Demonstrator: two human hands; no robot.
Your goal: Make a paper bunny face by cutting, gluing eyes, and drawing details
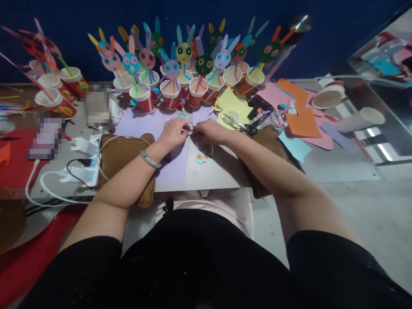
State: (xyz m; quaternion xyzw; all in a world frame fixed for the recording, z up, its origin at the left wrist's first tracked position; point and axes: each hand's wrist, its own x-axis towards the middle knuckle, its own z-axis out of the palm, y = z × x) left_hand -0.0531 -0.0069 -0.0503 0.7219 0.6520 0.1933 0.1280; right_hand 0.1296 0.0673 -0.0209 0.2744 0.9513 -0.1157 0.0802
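I count 2 bare hands: L hand [174, 132] & R hand [207, 131], w/ 1 pale bangle [150, 159] on the L wrist. Fingers [183, 125] on both are bent, tips close tog.; smth thin & pale shows btwn them, too small to ID, & I can't tell how firmly either hand has it.

Other counts: 1 pr scissors [240, 124]; 2 brown cushions [124, 159]; 2 plain white cups [360, 120] far R; 2 orange sheets [304, 124]; 1 white power strip [93, 162]. Rabbit-face cups [171, 95] across the back: approx. 14 faces, exact no. unclear b/c they overlap. More red cups [73, 81] far L, at least 3.

Blue disc [202, 158]: 1, round, lt blue, 2 orange eyes w/ paler centres, small reddish mark below. It lies on the counter [219, 178], just below the R hand, R of the purple paper [178, 165].

Labels: red cups carry pale print, illegible from here. Phone [46, 137] is pixelated, can't read it.
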